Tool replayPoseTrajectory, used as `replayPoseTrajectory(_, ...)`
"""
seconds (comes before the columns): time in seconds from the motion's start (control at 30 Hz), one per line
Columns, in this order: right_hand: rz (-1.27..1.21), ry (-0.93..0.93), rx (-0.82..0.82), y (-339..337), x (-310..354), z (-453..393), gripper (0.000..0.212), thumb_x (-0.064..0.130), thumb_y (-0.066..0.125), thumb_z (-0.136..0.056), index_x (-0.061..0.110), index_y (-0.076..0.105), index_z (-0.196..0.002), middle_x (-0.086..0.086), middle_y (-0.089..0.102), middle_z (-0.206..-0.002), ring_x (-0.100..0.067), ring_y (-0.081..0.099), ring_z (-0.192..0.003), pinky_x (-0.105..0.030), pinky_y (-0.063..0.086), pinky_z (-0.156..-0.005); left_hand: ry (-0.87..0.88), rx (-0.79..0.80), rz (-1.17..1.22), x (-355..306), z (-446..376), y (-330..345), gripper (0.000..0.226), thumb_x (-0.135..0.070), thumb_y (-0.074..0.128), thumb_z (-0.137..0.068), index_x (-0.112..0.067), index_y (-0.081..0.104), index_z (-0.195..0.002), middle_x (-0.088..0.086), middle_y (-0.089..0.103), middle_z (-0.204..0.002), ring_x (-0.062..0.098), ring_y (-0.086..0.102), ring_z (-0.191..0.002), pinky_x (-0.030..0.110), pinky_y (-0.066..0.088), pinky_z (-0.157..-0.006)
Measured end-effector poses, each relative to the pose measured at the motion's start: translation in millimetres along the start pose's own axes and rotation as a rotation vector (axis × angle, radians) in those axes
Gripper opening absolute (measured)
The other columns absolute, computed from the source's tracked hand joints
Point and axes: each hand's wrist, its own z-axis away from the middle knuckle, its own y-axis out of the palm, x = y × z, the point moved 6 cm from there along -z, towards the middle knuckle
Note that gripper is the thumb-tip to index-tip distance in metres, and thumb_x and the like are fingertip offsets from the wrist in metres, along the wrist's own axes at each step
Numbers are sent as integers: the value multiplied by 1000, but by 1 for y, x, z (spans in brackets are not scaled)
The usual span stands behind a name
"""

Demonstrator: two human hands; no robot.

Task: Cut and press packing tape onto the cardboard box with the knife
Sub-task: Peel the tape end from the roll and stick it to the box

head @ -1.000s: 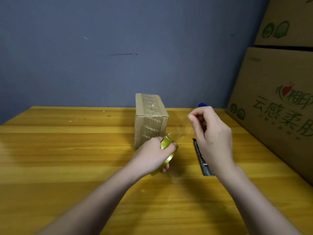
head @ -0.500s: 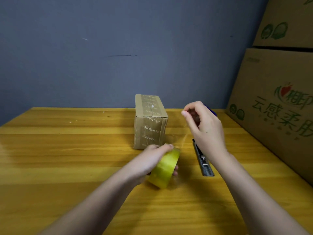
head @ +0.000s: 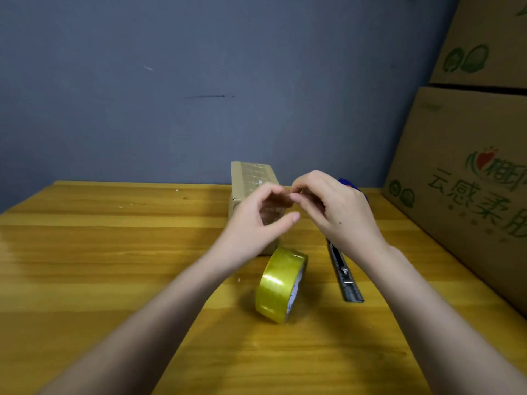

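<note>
While both of our hands hover above the yellow wooden table, we see our left hand raised in front of the small brown cardboard box, its forefinger and thumb curved toward each other in a wide arc with a gap between their tips. Our right hand sits just beside it, fingers curled, with thumb and forefinger tips drawn together as if pinching; a strip of clear tape may run between the two hands, but it is too faint for us to tell, so we cannot say for certain what either hand grips.

Nearer to us, the roll of yellowish transparent packing tape stands on its edge on the table, untouched, just in front of the box. To its right the slim grey metal utility knife lies flat on the table, pointing away from us, its far end hidden beneath our right wrist. A small blue object peeks out behind our right hand.

The box stands near the table's far edge against the grey-blue wall, with tape already shining along its top. Two large printed cardboard cartons are stacked at the right.
</note>
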Motion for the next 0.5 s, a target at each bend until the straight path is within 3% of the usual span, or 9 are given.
replayPoseTrajectory(0.1,-42,30,5,1,-3,0,15,36,48,-94,24,57,-96,9,61,-88,-8,55,-72,-33,49,-55,8,6,94,-5,-6,0,24,-1,67,-84,-22,57,-91,-4,65,-89,5,68,-76,20,54,-74)
replayPoseTrajectory(0.2,-73,62,15,1,-7,0,15,35,50,-93,23,58,-95,10,60,-89,-7,55,-74,-33,50,-59,-54,-21,132,-1,-5,0,19,-2,64,-86,-20,57,-84,0,64,-83,8,70,-67,28,59,-62)
replayPoseTrajectory(0.4,-163,126,16,3,-10,1,9,35,53,-92,27,56,-94,13,59,-88,-7,55,-76,-36,51,-62,-73,-95,141,-1,-1,-1,17,-4,61,-89,-18,57,-80,2,64,-73,8,69,-62,28,58,-58)
replayPoseTrajectory(0.5,-38,85,-3,1,-4,3,16,38,49,-93,26,57,-99,11,59,-86,-7,53,-67,-34,51,-54,-79,-103,133,-1,0,-1,17,-5,60,-89,-19,57,-80,5,64,-75,9,69,-62,28,58,-57)
